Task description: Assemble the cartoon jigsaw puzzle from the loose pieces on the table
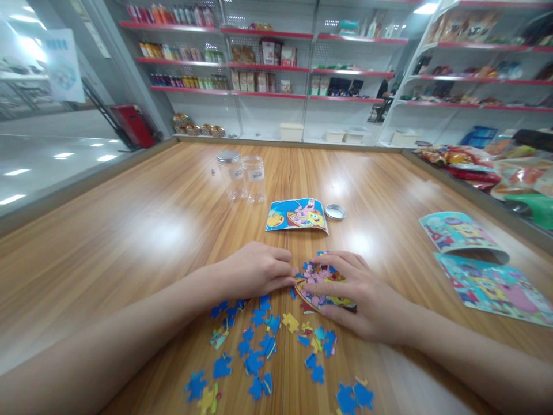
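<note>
My left hand (263, 268) is closed, thumb and fingertips pinched on a small jigsaw piece at the left edge of a partly joined jigsaw puzzle (315, 288); the fingers hide most of that piece. Over the puzzle's right side lies my right hand (354, 288), fingers spread and resting on the joined pieces. Pink, blue and yellow cartoon parts show between them. Loose blue pieces (254, 362) are scattered nearer to me, with a yellow piece (291, 322) among them. Just beyond my hands is a cartoon picture card (298, 215), slightly curled.
Two clear plastic jars stand farther back: a lidded jar (232, 178) and an open jar (254, 181). A silver lid (336, 212) lies beside the card. On the right are two more picture sheets (496, 285) and packaged snacks (462, 164). Stocked shelves (268, 67) line the far side.
</note>
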A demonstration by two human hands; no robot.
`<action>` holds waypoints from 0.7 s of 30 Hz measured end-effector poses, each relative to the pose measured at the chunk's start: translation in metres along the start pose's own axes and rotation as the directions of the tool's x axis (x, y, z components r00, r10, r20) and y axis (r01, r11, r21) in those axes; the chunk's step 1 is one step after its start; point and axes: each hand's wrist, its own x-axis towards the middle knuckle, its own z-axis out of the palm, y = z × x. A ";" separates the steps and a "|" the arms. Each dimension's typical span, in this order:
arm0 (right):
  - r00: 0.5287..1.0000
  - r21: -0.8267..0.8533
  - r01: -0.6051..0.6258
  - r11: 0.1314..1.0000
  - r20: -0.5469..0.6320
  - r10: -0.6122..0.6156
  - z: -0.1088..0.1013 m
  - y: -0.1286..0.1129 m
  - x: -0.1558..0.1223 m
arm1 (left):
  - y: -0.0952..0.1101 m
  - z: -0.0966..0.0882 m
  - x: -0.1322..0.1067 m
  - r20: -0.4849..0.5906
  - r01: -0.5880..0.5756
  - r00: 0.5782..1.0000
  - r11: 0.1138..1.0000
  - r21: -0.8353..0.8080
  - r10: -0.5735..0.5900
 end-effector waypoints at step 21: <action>0.957 0.188 -0.130 0.974 -0.232 0.172 0.001 0.011 0.000 | -0.005 -0.003 -0.003 -0.013 -0.094 0.996 0.985 -0.145 0.093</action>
